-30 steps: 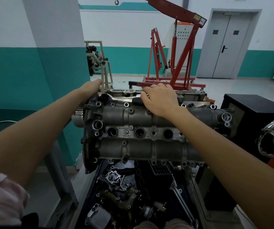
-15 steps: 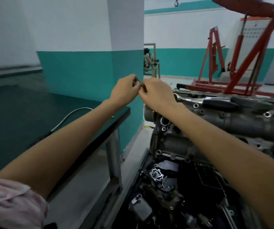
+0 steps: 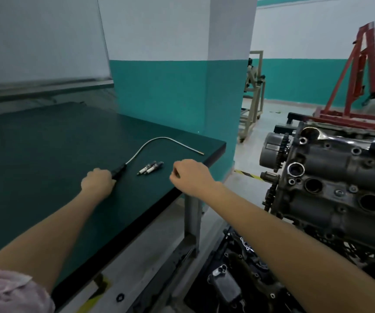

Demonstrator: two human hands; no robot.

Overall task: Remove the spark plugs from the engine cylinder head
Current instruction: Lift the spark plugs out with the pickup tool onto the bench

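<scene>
A dark green tabletop (image 3: 46,154) fills the left half of the view, its near right corner standing beside a teal-and-white pillar (image 3: 182,91). To the right, apart from the tabletop, stands the engine cylinder head (image 3: 331,186), grey cast metal with a row of open round plug wells along its upper face and a toothed sprocket at its left end. Behind it a red hoist frame (image 3: 360,71) rises from the floor. Below the cylinder head, a black tray (image 3: 234,283) holds assorted loose engine parts.

Both forearms reach from the lower edge toward the tabletop. The left hand (image 3: 97,180) rests on the tabletop with fingers curled round the black handle of a flexible pickup tool (image 3: 136,152), whose thin silver shaft arcs away to a brass-coloured tip near the tabletop's right edge. The right hand (image 3: 189,175) hovers over the tabletop's right edge, fingers curled loosely inward; whether it holds anything cannot be told.

Two spark plugs (image 3: 150,167) lie side by side on the tabletop between the two hands, touching neither, their pale tips pointing to the near left.
</scene>
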